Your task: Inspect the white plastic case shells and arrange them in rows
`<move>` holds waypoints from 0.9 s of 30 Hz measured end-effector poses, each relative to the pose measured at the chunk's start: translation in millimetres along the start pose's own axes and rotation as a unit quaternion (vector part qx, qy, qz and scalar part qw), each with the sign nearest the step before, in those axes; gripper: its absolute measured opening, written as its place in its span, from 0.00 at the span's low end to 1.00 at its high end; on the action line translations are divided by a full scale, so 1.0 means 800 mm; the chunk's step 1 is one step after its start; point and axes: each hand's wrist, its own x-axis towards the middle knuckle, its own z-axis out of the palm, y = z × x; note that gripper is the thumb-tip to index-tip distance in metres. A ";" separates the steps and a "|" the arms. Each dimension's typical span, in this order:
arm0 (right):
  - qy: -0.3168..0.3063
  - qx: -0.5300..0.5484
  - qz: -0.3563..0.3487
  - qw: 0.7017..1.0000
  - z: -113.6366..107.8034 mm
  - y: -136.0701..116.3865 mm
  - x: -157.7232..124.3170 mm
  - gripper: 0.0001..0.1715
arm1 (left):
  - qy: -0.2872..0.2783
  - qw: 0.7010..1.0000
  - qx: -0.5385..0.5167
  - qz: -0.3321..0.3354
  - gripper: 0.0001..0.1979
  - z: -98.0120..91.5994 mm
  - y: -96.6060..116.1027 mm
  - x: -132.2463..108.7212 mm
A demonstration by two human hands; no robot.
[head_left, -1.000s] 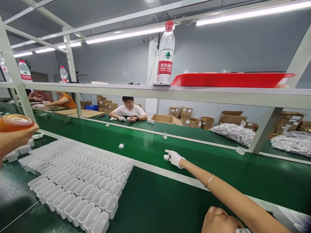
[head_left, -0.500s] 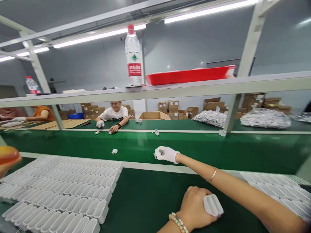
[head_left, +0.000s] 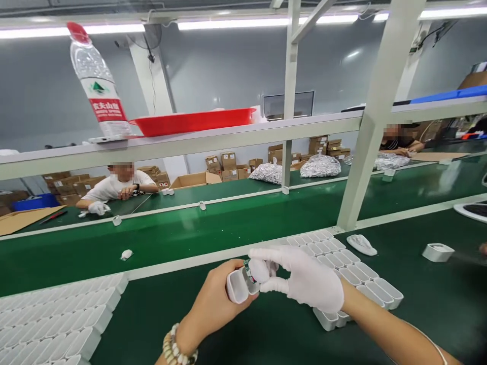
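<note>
Bare and closed, my left hand grips two white oval plastic cases side by side, their open ends facing me. My right hand, in a white glove, pinches a small green circuit board with a white rounded part on it. The board is at the mouth of the right-hand case; whether it sits inside I cannot tell. Behind my right hand stand rows of white cases. More rows of cases lie at the lower left.
A green conveyor belt runs across, carrying another board with a white part. A shelf above holds a water bottle and a red tray. A metal post stands to the right. Across the belt, a person sits.
My right hand has drawn back from the belt with the circuit board and met my left hand. My left hand has turned the cases' open ends towards me. The view has swung right.
</note>
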 end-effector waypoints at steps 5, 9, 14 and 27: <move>-0.003 -0.027 -0.071 0.997 -0.007 -0.022 -0.002 0.06 | 0.025 0.996 0.081 0.040 0.18 -0.028 0.043 -0.015; -0.024 -0.096 -0.042 0.994 -0.008 -0.037 -0.010 0.09 | 0.010 0.988 0.152 0.036 0.22 -0.034 0.048 -0.027; -0.027 -0.155 -0.020 0.987 0.000 -0.041 -0.014 0.11 | -0.002 0.981 0.192 0.017 0.23 -0.034 0.046 -0.032; -0.086 -0.225 0.048 0.969 0.015 -0.038 -0.016 0.08 | -0.047 0.984 0.173 -0.007 0.20 -0.031 0.057 -0.028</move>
